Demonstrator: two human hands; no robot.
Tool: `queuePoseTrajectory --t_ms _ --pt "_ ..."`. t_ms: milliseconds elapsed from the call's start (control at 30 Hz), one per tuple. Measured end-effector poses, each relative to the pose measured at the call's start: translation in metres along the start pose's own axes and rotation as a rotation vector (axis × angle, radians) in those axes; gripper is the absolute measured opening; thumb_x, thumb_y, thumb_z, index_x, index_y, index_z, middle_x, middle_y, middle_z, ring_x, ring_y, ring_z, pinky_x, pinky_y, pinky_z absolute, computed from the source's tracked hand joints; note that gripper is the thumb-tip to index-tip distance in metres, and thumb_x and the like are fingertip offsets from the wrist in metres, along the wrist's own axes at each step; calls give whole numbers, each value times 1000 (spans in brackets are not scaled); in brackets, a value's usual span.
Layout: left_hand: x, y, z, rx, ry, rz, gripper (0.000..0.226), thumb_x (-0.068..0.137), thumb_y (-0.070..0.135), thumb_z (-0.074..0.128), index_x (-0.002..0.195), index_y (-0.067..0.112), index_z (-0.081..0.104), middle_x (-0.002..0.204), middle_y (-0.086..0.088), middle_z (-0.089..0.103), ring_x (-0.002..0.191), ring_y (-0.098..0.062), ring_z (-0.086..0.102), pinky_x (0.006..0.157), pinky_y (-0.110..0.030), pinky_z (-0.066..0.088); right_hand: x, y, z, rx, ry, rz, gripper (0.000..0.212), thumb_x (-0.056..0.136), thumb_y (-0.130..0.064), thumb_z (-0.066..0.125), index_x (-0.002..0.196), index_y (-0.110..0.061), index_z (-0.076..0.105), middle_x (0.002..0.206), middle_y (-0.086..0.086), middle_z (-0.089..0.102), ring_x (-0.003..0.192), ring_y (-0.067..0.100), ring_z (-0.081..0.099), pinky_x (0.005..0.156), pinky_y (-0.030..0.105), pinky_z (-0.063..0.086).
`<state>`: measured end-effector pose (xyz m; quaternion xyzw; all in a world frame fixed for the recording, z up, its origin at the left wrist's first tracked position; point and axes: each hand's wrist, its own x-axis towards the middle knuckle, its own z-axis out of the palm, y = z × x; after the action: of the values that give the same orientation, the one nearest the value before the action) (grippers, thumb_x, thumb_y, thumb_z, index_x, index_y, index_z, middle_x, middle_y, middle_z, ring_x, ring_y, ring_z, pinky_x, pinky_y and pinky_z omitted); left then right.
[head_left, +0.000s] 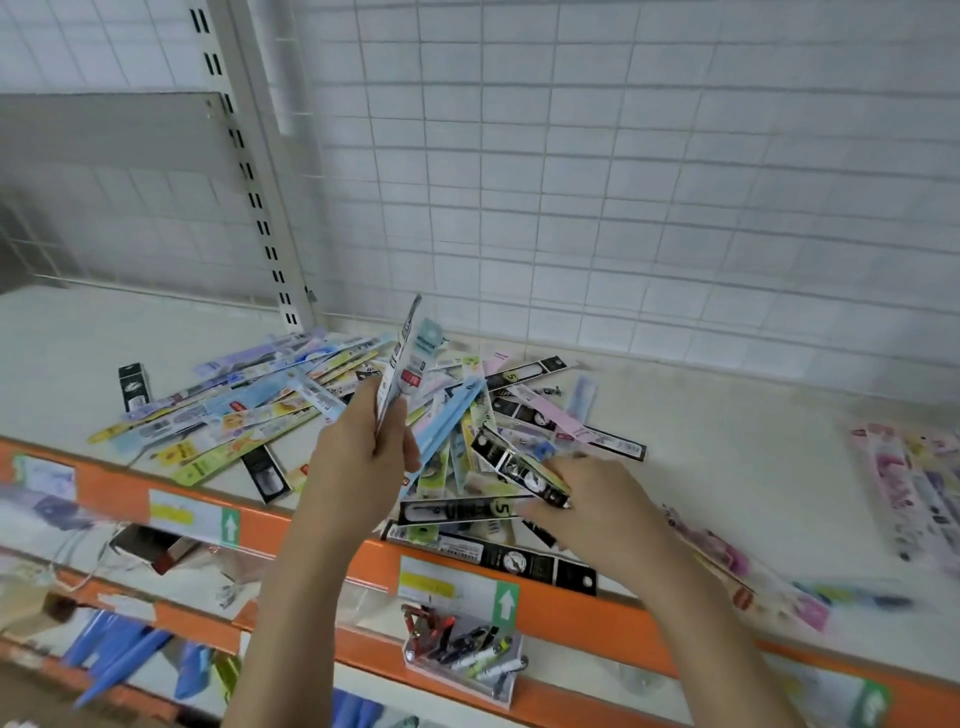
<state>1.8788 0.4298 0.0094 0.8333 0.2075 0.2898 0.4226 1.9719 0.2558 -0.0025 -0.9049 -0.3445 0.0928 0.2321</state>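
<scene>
A loose pile of long, narrow pen packets (270, 410) in many colours lies on a white shelf (727, 447). My left hand (358, 457) is raised over the pile and grips a fan of several packets (410, 364), light blue and white ones among them, standing upward. My right hand (587, 499) is lower, to the right, and pinches a black packet (519, 470) that slants over the pile. More black packets (488, 553) lie at the shelf's front edge beneath it.
The shelf has an orange front rail (291, 525) with price labels and green arrow tags. A white wire grid backs the shelf. Pink packets (914, 478) lie at the far right. Below, a clear box of pens (467, 652) and blue items sit on lower shelves.
</scene>
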Motion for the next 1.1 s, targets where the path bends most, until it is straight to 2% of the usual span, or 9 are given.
queuePoseTrajectory --t_ms 133,267,367,533,667,800,900,1000,1100 --pt "-1 -3 -9 -43 6 -46 14 100 27 36 107 29 48 65 -4 63 47 -17 61 49 -29 47 5 -8 7 -68 -90 -8 22 87 -45 60 86 -23 59 79 1 71 72 16 69 69 29 55" --pt "-1 -9 -15 50 31 -7 24 99 27 37 77 29 45 63 -11 58 47 -19 45 52 -31 36 16 -3 3 -60 48 25 24 92 -42 52 85 -21 61 78 3 72 69 20 66 67 31 53" --pt "1 -12 -16 94 40 -62 34 98 29 39 71 10 46 67 -21 58 53 -24 42 54 -32 33 20 4 -6 25 138 58 23 93 -37 52 92 -19 66 79 3 72 68 22 66 71 35 56" --pt "8 -12 -11 178 -12 -109 29 87 40 59 74 14 56 50 0 40 45 -16 37 48 -26 28 22 14 -23 145 323 117 32 91 -45 52 73 -19 59 68 6 67 68 25 64 60 25 46" --pt "19 -14 2 283 -53 -155 28 83 39 66 89 11 62 57 0 51 51 -14 48 48 -24 32 23 23 -28 225 360 172 21 85 -39 64 94 -21 61 80 -3 67 73 20 63 69 33 52" --pt "30 -13 17 429 -142 -178 35 83 41 65 90 8 60 69 -8 62 64 -23 58 53 -28 41 25 31 -33 187 366 203 32 85 -22 64 110 -11 47 84 0 56 66 15 51 53 22 37" --pt "35 -13 26 501 -167 -180 36 83 39 65 70 11 46 62 -2 47 54 -17 44 47 -26 30 28 36 -39 232 365 223 40 89 -19 60 124 -14 41 97 1 58 66 10 48 55 26 35" --pt "40 -13 32 552 -194 -193 42 84 37 64 62 17 34 62 1 40 55 -16 40 47 -27 26 32 39 -43 174 366 214 7 91 -18 53 98 -16 53 73 -2 55 63 16 49 54 29 34" --pt "47 -15 36 586 -228 -237 38 84 39 63 64 18 40 66 1 45 65 -20 48 53 -27 34 37 40 -45 159 347 201 32 93 -26 51 64 -18 42 58 -1 46 56 17 44 51 26 31"
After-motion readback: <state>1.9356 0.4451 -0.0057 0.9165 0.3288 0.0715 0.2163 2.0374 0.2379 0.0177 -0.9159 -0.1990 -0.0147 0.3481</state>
